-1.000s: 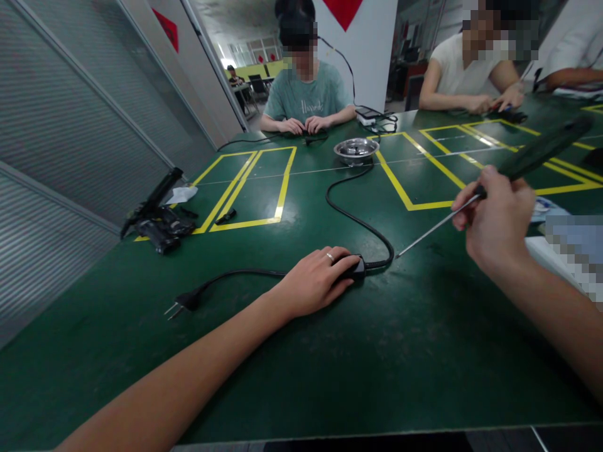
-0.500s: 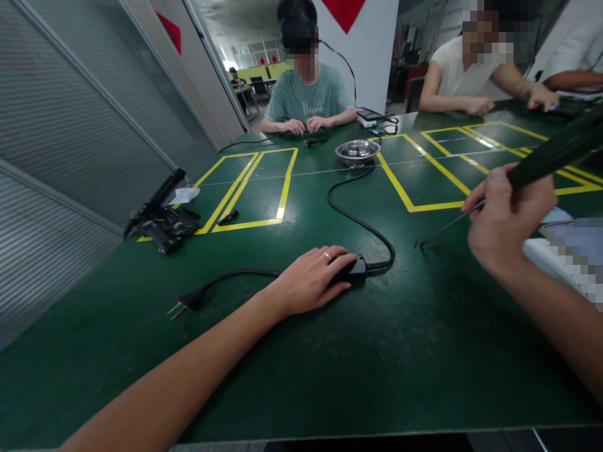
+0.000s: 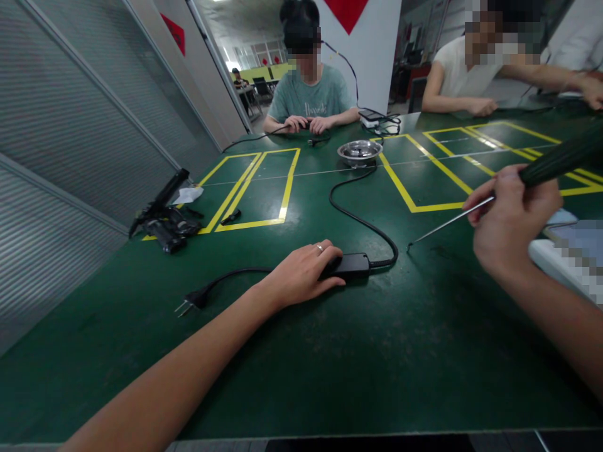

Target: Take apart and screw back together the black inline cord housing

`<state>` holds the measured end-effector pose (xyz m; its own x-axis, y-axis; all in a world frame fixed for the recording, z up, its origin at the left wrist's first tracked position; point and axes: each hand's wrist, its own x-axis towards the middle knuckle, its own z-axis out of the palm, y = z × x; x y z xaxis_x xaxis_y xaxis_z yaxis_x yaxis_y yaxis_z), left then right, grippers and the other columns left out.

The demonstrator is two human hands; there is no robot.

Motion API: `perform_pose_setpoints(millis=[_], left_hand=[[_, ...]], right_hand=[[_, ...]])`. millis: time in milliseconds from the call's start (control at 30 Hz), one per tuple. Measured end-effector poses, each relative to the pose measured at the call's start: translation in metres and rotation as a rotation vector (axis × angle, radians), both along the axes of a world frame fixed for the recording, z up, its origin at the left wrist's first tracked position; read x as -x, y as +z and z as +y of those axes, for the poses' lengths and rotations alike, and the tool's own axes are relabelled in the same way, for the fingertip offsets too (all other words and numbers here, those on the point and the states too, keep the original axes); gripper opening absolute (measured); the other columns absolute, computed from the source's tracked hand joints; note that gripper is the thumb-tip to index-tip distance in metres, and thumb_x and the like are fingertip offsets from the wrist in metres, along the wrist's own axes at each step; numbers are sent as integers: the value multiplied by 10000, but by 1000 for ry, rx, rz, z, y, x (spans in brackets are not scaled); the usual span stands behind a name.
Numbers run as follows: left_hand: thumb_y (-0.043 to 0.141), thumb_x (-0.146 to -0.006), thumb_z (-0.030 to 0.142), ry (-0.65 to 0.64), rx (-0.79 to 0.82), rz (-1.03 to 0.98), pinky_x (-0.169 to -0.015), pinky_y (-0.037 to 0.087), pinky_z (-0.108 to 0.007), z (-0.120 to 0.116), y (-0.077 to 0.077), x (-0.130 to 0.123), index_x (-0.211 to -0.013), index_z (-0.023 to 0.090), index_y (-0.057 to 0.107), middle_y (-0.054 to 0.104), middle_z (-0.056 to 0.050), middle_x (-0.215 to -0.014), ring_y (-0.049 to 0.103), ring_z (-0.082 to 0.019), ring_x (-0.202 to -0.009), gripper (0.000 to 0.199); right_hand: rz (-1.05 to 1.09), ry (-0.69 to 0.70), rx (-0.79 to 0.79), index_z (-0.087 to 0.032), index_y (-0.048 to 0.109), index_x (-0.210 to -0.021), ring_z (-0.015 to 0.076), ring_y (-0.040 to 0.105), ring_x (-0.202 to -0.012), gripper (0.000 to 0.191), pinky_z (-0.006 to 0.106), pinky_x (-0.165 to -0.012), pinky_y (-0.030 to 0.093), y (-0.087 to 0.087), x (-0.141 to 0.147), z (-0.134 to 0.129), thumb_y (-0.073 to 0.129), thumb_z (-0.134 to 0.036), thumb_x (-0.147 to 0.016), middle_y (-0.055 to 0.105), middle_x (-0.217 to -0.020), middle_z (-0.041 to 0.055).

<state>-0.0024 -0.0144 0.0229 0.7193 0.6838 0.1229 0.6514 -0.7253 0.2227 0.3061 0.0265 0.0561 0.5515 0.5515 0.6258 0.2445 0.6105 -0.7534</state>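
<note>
My left hand (image 3: 308, 273) is closed over the rear of a black power adapter (image 3: 354, 265), which lies flat on the green table. From one end a cord runs left to a two-pin plug (image 3: 192, 301). A thicker black cable (image 3: 362, 221) leaves the other end and curves away toward a metal bowl. In my right hand (image 3: 511, 220) is a screwdriver (image 3: 560, 157) with a thick dark handle, its thin shaft slanting down to the left. A small dark piece, apparently a screw (image 3: 408, 248), sits at its tip, right of the adapter and apart from it.
Farther back stands the shiny metal bowl (image 3: 359, 152) with small parts inside. Black plastic-wrapped items (image 3: 167, 226) lie at the left by the partition. Yellow tape (image 3: 282, 210) marks the table. A phone-like device (image 3: 577, 242) lies at right. Co-workers sit across.
My left hand has slid back to the left along the adapter, baring more of its top. The screwdriver tip has shifted slightly left, nearer the adapter. A co-worker's arm at right now reaches farther right.
</note>
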Motion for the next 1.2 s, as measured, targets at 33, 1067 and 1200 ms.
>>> perform_pose_setpoints(millis=[33, 1067, 1200], left_hand=[[530, -914, 442, -1, 22, -38, -837, 469, -371, 0, -2, -1, -1189, 199, 426, 547, -95, -1138, 578, -228, -963, 382], [403, -956, 319, 59, 714, -505, -960, 440, -383, 27, -4, 9, -951, 188, 656, 624, -56, -1182, 589, -180, -1039, 285], [424, -951, 346, 60, 747, -525, -982, 429, -399, 26, -1, 8, -912, 179, 662, 614, -64, -1196, 579, -196, -1067, 294]], right_hand=[[33, 23, 14, -199, 489, -826, 95, 385, -261, 51, 224, -261, 242, 1, 0, 0, 499, -249, -824, 513, -419, -94], [377, 868, 477, -209, 542, -904, 152, 663, -704, 178, 312, -704, 563, -16, 45, -39, 515, -385, -902, 695, -825, 53], [381, 862, 483, -204, 545, -908, 149, 662, -696, 162, 306, -700, 561, -16, 46, -39, 516, -364, -903, 695, -815, 51]])
